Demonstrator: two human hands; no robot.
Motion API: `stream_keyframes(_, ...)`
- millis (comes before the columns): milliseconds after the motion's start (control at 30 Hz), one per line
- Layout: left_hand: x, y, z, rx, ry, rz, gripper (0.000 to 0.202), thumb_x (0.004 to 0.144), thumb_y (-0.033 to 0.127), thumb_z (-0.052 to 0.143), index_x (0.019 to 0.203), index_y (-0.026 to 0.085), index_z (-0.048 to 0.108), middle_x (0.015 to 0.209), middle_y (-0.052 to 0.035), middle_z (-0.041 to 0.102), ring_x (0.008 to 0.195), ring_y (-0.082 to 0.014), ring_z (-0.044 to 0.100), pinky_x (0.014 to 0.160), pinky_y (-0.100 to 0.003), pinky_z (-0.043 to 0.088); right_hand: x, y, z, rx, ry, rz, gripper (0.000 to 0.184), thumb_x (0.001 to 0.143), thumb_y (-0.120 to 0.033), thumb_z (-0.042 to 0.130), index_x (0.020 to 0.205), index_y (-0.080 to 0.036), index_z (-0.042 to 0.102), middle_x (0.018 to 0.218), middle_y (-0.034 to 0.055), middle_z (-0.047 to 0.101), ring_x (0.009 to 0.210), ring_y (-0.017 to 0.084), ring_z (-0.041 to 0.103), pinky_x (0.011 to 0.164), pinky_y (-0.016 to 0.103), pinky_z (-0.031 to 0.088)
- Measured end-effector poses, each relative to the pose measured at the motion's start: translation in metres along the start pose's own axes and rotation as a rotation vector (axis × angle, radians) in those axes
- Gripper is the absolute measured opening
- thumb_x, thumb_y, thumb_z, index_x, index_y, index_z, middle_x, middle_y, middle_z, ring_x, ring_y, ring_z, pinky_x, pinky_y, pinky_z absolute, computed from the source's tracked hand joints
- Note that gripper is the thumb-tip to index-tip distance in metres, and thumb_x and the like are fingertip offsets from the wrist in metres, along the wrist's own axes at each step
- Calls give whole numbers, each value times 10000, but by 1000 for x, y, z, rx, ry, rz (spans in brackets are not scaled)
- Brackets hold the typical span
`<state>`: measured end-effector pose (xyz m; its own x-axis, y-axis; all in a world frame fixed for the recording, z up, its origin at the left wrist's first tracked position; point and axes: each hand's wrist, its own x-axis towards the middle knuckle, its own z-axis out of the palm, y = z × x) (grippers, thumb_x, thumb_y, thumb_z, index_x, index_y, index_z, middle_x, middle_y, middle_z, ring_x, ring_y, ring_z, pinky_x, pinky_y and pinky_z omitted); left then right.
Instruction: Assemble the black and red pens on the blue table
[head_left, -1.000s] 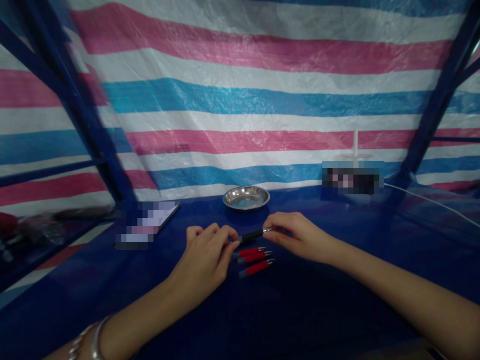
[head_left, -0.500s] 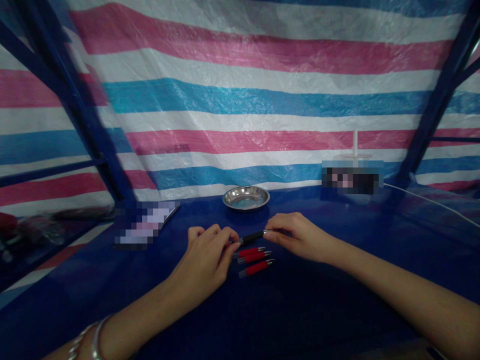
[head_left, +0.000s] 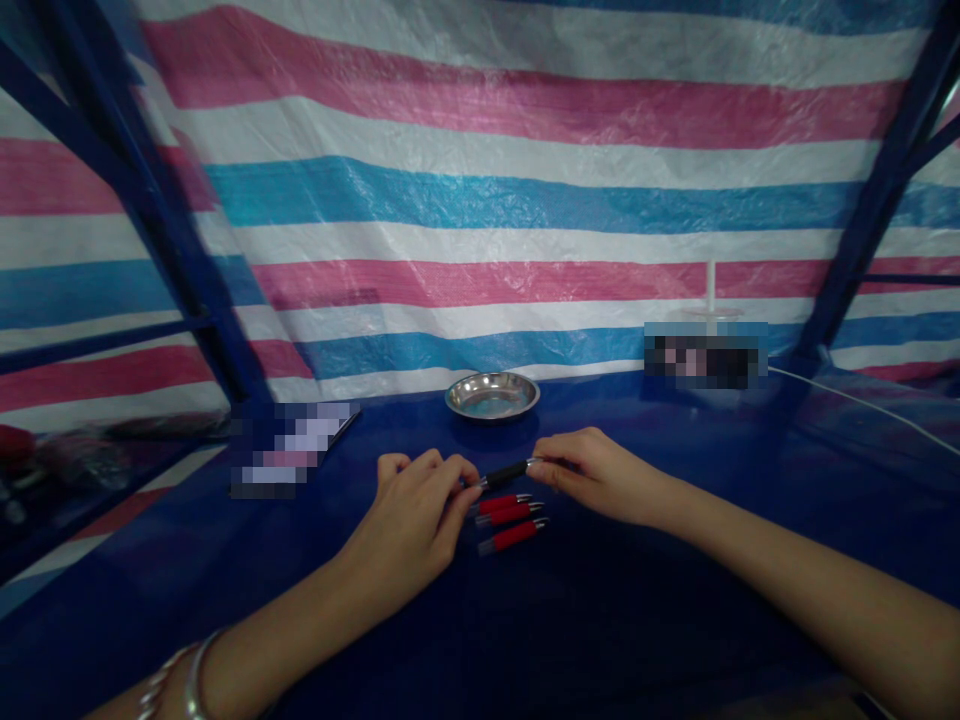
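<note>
Both of my hands hold one black-gripped pen just above the blue table. My left hand pinches its near end with curled fingers. My right hand pinches the far metal end. Directly below the pen lie three red-gripped pens side by side on the table, close to my left fingertips.
A shallow metal dish sits behind the hands near the striped tarp wall. A blurred flat object lies at the left, another blurred item with a white cable at the right. Blue frame posts stand at both sides.
Nearly nothing: my right hand has shifted very slightly on the pen's far end. The pens on the table have stayed in place.
</note>
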<state>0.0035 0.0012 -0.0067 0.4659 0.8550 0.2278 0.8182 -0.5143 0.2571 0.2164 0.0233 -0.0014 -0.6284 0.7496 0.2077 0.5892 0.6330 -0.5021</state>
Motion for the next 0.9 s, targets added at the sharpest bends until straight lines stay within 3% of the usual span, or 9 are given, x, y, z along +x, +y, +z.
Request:
stream_keyframes(567, 0, 1, -2, 4, 14, 6, 140, 811, 258, 381, 858, 215, 506, 758, 24, 545, 728, -110, 464, 713, -300, 208, 1, -2, -2, 17, -43, -9, 273, 852, -277, 378, 671, -117, 505, 603, -3, 512, 547, 52, 438, 525, 174, 283)
stream_keyframes(900, 5, -7, -1, 101, 62, -96, 155, 817, 298, 372, 866, 227, 500, 705, 33, 549, 739, -134, 481, 712, -311, 203, -1, 1, 0, -51, -5, 144, 206, 827, -302, 429, 804, -137, 549, 606, -5, 510, 520, 50, 424, 501, 170, 261)
